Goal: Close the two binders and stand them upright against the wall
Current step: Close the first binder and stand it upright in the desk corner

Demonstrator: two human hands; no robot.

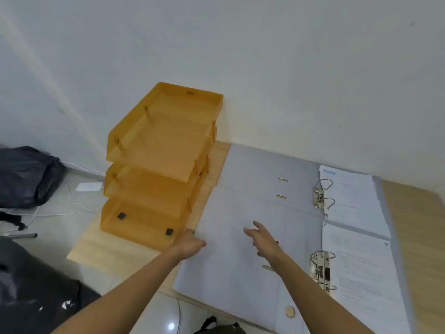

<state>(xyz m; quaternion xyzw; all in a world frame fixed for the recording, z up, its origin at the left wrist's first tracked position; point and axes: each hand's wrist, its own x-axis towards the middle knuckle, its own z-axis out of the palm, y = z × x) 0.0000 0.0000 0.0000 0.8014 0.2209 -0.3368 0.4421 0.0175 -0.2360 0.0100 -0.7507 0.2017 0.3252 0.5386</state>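
Note:
Two grey lever-arch binders lie open flat on the wooden desk. The far binder [260,172] reaches the wall, and its metal rings [322,196] hold white pages. The near binder [231,266] overlaps it, with its own rings [321,268] and pages [361,273] on the right. My left hand [190,244] curls its fingers at the left edge of the near binder's open cover. My right hand [263,238] hovers over that cover with fingers spread and nothing in them. Whether the left hand truly grips the edge is unclear.
An orange three-tier letter tray [159,165] stands on the desk left of the binders, against the white wall [289,80]. Bare wood desk [414,225] shows to the right. On the floor at left are dark bags [26,177] and white cables [60,213].

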